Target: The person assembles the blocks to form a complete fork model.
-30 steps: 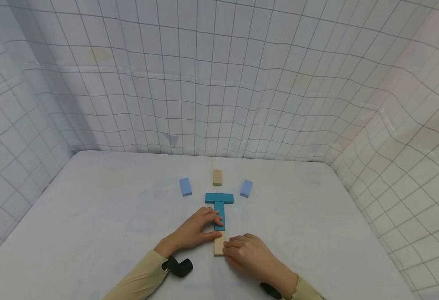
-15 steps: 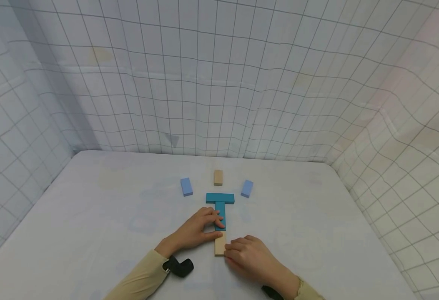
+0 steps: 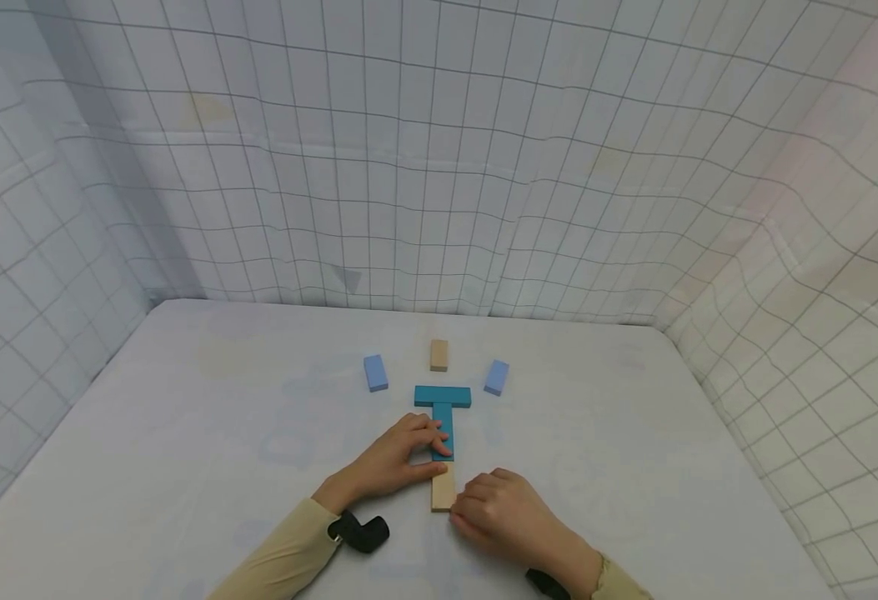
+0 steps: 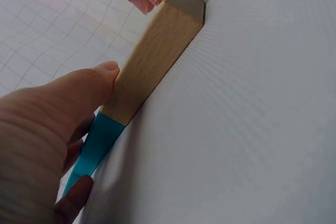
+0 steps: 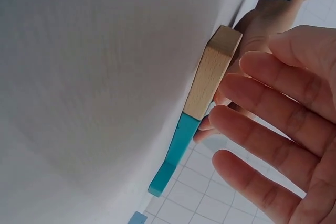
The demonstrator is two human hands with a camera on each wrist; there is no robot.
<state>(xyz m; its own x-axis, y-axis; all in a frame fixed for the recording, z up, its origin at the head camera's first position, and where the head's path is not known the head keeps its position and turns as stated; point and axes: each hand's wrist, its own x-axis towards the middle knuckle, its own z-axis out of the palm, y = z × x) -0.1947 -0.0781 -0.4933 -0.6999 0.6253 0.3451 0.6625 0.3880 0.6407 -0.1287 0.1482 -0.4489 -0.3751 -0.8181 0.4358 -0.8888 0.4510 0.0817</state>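
A light wooden block (image 3: pixel 443 492) lies end to end with a teal block (image 3: pixel 442 417) on the white table. Across the far end of that teal block sits another teal block (image 3: pixel 443 397), making a T shape. My left hand (image 3: pixel 386 462) rests on this row from the left, thumb on the wooden block and fingers on the teal one. In the left wrist view the thumb (image 4: pixel 100 80) touches the wooden block's upper face. My right hand (image 3: pixel 506 512) stays beside the wooden block's near end, its fingers (image 5: pixel 262 124) loosely bent and holding nothing in the right wrist view.
Beyond the T lie a small wooden block (image 3: pixel 439 356) and two light blue blocks, one on the left (image 3: pixel 375 372) and one on the right (image 3: pixel 496 377). White gridded cloth (image 3: pixel 423 167) hangs behind and at both sides of the table (image 3: pixel 221 433).
The fingers of my right hand have drawn back slightly from the wooden block's right side. The left hand keeps its place on the blocks. The whole head view has shifted a little.
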